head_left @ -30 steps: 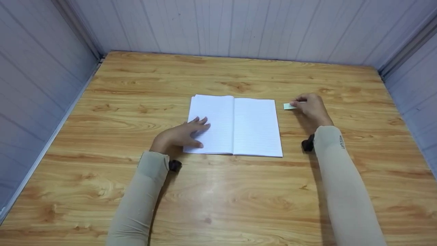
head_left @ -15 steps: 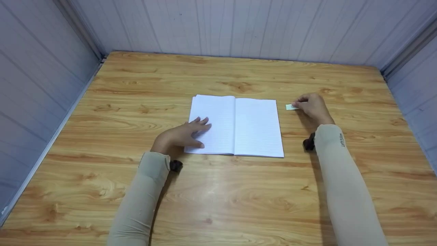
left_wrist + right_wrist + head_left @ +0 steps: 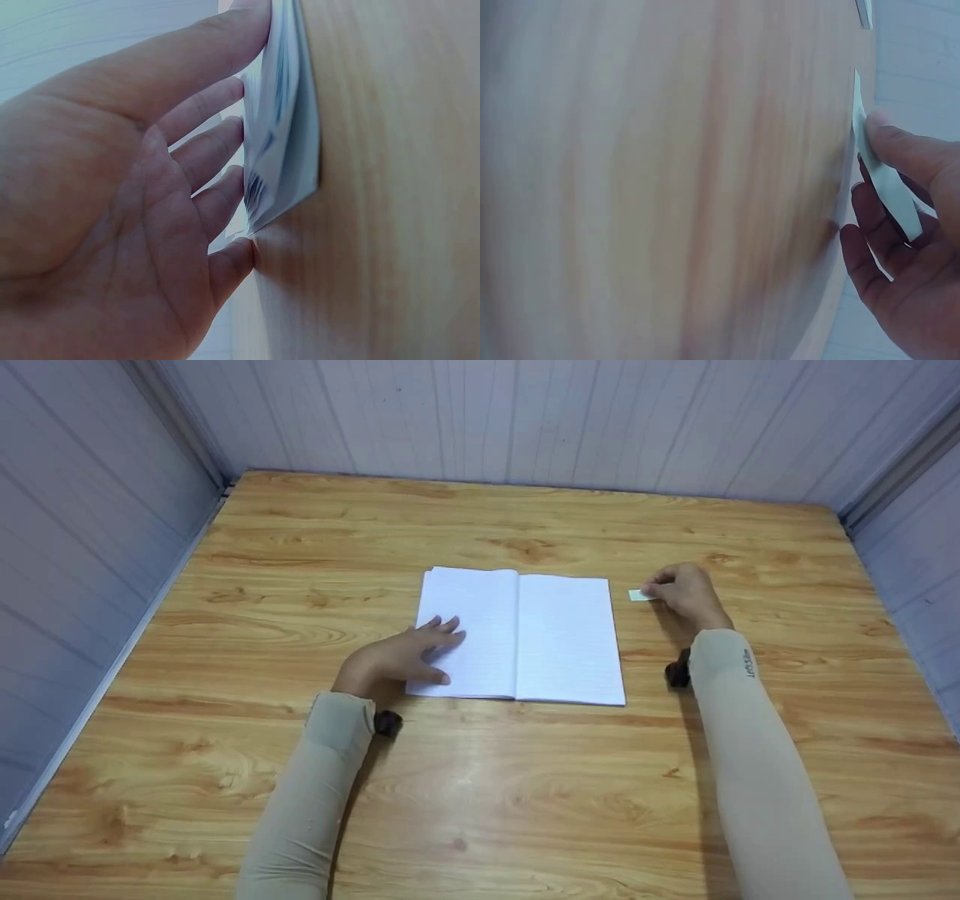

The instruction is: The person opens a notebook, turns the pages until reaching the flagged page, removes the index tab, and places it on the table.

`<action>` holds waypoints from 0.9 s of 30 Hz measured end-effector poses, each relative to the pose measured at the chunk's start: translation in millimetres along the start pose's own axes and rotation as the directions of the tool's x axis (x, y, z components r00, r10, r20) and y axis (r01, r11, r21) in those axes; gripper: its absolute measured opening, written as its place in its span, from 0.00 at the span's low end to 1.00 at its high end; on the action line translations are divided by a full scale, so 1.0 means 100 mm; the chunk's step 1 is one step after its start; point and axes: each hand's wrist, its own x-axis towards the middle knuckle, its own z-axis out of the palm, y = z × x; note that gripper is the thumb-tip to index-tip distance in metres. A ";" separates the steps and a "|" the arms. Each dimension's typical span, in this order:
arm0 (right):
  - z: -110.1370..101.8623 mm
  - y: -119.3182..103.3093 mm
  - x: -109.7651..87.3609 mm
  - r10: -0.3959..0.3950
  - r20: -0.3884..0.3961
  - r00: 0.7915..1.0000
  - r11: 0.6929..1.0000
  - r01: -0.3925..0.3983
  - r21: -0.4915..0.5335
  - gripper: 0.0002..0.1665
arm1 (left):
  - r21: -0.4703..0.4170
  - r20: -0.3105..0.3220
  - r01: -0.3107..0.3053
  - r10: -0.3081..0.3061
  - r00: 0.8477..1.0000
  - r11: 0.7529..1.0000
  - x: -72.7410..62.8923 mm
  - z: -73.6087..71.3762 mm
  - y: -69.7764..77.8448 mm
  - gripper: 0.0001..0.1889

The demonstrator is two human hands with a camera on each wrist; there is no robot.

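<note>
An open notebook (image 3: pixel 568 641) with lined white pages lies flat in the middle of the table. My left hand (image 3: pixel 401 655) rests on its left page with the fingers spread; in the left wrist view the fingertips touch the notebook (image 3: pixel 281 127) along its edge. To the right of the notebook, my right hand (image 3: pixel 686 594) pinches a small pale green paper strip (image 3: pixel 639 595) between thumb and fingers. The right wrist view shows the strip (image 3: pixel 885 176) slightly bent under the thumb, its far end pointing away from the palm.
The wooden table (image 3: pixel 480 802) reaches back to a pale panelled wall (image 3: pixel 480 420), with more panels at left and right. A dark wrist camera (image 3: pixel 388 724) sits at the left cuff, another camera (image 3: pixel 678 669) at the right cuff.
The right hand with the paper strip has shifted very slightly to the right, away from the notebook. My left hand stays on the left page.
</note>
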 end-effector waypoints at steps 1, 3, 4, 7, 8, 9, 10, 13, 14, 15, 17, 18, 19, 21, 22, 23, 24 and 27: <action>0.00 0.00 0.00 -0.002 -0.002 1.000 1.000 0.002 -0.006 0.18 | -0.001 -0.001 0.001 -0.001 1.000 1.000 0.00 0.00 0.00 0.39; 0.00 0.01 0.00 -0.007 -0.004 1.000 1.000 0.007 -0.011 0.18 | 0.003 0.001 0.009 -0.009 1.000 1.000 0.00 -0.01 0.01 0.39; 0.00 0.01 0.00 -0.009 -0.004 1.000 1.000 0.009 -0.015 0.18 | 0.004 0.001 0.015 -0.015 1.000 1.000 0.00 -0.01 0.01 0.39; -0.01 0.01 -0.01 -0.014 -0.008 1.000 0.999 0.014 -0.031 0.18 | 0.010 0.001 0.020 -0.020 1.000 1.000 0.01 -0.01 0.01 0.39; -0.01 0.00 -0.01 -0.015 -0.006 1.000 1.000 0.015 -0.028 0.18 | 0.012 0.000 0.021 -0.021 1.000 1.000 0.01 -0.01 0.01 0.39; -0.01 0.00 -0.01 -0.023 -0.006 1.000 0.999 0.022 -0.033 0.18 | 0.012 0.000 0.013 -0.013 1.000 1.000 0.01 -0.01 0.00 0.39; -0.01 0.00 -0.01 -0.030 -0.007 1.000 0.999 0.030 -0.039 0.18 | 0.010 0.000 0.006 -0.006 1.000 1.000 0.01 0.00 0.00 0.39; -0.01 0.00 -0.01 -0.051 -0.010 0.999 0.997 0.051 -0.053 0.17 | 0.012 0.003 -0.016 0.016 1.000 1.000 0.02 0.00 -0.02 0.39; -0.01 0.00 -0.01 -0.057 -0.010 0.998 0.997 0.056 -0.054 0.17 | 0.011 0.004 -0.021 0.021 1.000 1.000 0.02 0.00 -0.03 0.39; -0.01 0.00 -0.01 -0.057 -0.009 0.998 0.997 0.057 -0.054 0.17 | 0.010 0.005 -0.025 0.025 1.000 1.000 0.02 0.00 -0.02 0.39; -0.01 0.00 -0.01 -0.042 -0.001 0.999 0.998 0.042 -0.036 0.18 | 0.012 0.006 -0.025 0.025 1.000 1.000 0.03 0.00 -0.03 0.39; -0.01 0.00 -0.01 -0.032 0.004 0.999 0.999 0.032 -0.025 0.18 | 0.012 0.004 -0.022 0.022 1.000 1.000 0.03 0.00 -0.03 0.39; -0.01 -0.01 -0.01 -0.024 0.011 1.000 1.000 0.024 -0.015 0.18 | 0.012 0.003 -0.020 0.020 1.000 1.000 0.02 0.00 -0.02 0.39; -0.01 -0.01 0.00 -0.009 0.030 1.000 1.000 0.010 -0.006 0.20 | 0.012 0.000 -0.016 0.016 1.000 1.000 0.02 0.00 -0.01 0.39; -0.01 -0.02 0.00 -0.006 0.039 0.999 1.000 0.006 -0.011 0.21 | 0.013 -0.001 -0.016 0.016 1.000 1.000 0.01 0.00 0.00 0.39; -0.02 -0.02 0.00 -0.003 0.048 0.999 1.000 0.004 -0.019 0.21 | 0.014 -0.001 -0.013 0.013 1.000 1.000 0.01 0.00 0.01 0.39; -0.02 -0.03 0.01 -0.001 0.055 0.998 1.000 0.003 -0.029 0.22 | 0.012 -0.002 -0.013 0.013 1.000 1.000 0.00 0.00 0.01 0.39; -0.03 -0.05 0.02 0.005 0.077 0.997 0.999 -0.001 -0.052 0.25 | 0.001 0.000 -0.011 0.011 1.000 1.000 -0.01 0.00 0.02 0.39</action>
